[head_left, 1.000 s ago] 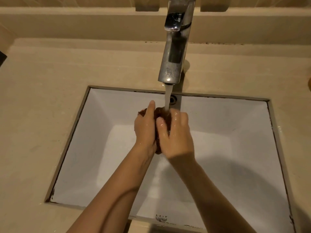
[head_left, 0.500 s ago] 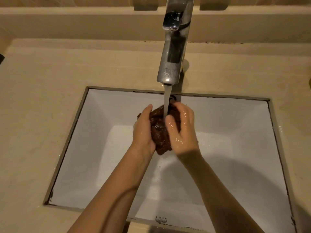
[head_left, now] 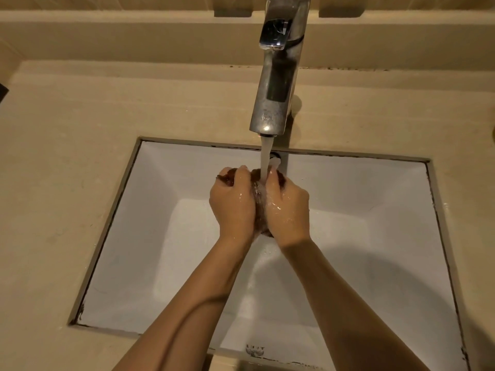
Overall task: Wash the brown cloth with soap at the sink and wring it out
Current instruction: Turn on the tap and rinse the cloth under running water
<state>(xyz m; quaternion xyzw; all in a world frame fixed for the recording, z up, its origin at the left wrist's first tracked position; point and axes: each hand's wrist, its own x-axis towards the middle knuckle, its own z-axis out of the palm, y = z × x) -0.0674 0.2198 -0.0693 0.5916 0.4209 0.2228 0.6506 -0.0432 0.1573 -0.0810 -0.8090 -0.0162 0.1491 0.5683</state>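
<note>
There is a single view, a wide-angle camera worn on the person's head. It looks forward and steeply down over the sink (head_left: 375, 199), close enough that the sink fills most of the frame. The faucet (head_left: 278, 76) reaches the top edge, the table (head_left: 67, 183) surrounds the sink, and both forearms (head_left: 187, 317) enter from the bottom edge.

Both hands over white sink (head_left: 375, 199), pressed together around brown cloth (head_left: 229, 177). Left hand (head_left: 232, 207) grips cloth, fingers curled over top; cloth bulges out past knuckles. Right hand (head_left: 288, 210) grips cloth from other side, wet and shiny. Water stream (head_left: 265, 156) from chrome faucet (head_left: 277, 84) lands between hands, onto cloth. Beige countertop (head_left: 67, 170) surrounds sink. Forearms reach in from bottom edge.
</note>
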